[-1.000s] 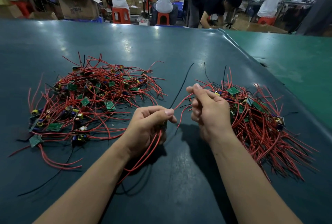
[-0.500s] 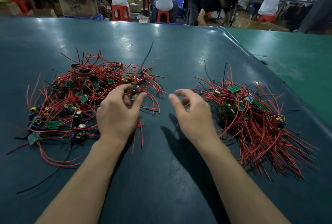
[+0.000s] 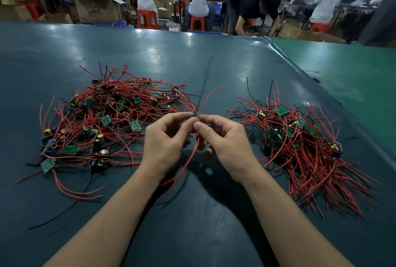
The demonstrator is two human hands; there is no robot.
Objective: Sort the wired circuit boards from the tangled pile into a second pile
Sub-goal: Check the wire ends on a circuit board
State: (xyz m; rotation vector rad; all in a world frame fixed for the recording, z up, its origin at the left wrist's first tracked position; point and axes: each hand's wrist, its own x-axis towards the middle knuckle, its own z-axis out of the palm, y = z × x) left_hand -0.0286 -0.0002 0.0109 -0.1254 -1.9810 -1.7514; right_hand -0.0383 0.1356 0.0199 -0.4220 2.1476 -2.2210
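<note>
A tangled pile of small green circuit boards with red and black wires lies on the left of the dark mat. A second pile of the same boards lies on the right, its red wires fanned toward me. Between the piles, my left hand and my right hand meet above the mat. Both pinch one small wired board, mostly hidden by the fingertips. Its red wire hangs down between my wrists, and a black and a red wire rise away from the fingers.
The dark green mat covers the table; a lighter green surface adjoins it on the right. Loose red and black wires trail from the left pile toward me. Beyond the far edge, people sit on red stools at other benches.
Half a second ago both hands were empty, the left reaching into the left pile. Now they have come together in the middle, pinching a board lifted from that pile.
</note>
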